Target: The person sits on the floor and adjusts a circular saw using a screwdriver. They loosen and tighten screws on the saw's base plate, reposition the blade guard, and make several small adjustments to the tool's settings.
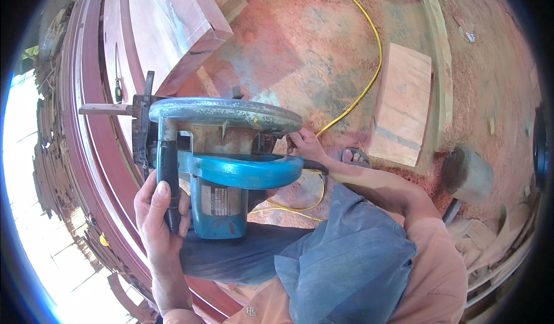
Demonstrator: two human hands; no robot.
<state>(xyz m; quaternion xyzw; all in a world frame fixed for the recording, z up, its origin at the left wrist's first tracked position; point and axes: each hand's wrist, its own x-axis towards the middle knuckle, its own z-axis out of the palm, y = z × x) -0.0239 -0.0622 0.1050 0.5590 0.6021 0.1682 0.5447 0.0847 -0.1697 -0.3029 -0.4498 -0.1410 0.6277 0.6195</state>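
A blue-green circular saw (pixel 248 172) with a worn metal blade guard (pixel 231 109) is held across my front, over my blue-clad leg. My left hand (pixel 154 208) is closed around its black side handle (pixel 171 188), thumb along the near side. At the saw's other end, my right hand (pixel 309 146) has its fingers curled against the rear edge by the guard; the fingertips are partly hidden. The dark base plate (pixel 141 130) faces left, beside the boards. A black cord sleeve (pixel 314 165) leaves the rear of the saw, close to my right wrist.
Long reddish boards (pixel 95 93) run along the left, with a screwdriver (pixel 118 90) lying on one. A thick timber (pixel 173 30) stands beyond the saw. A yellow cord (pixel 378 58) curves over the sawdust-covered floor. To the right are a wooden block (pixel 404 105) and a grey cylinder (pixel 476 177).
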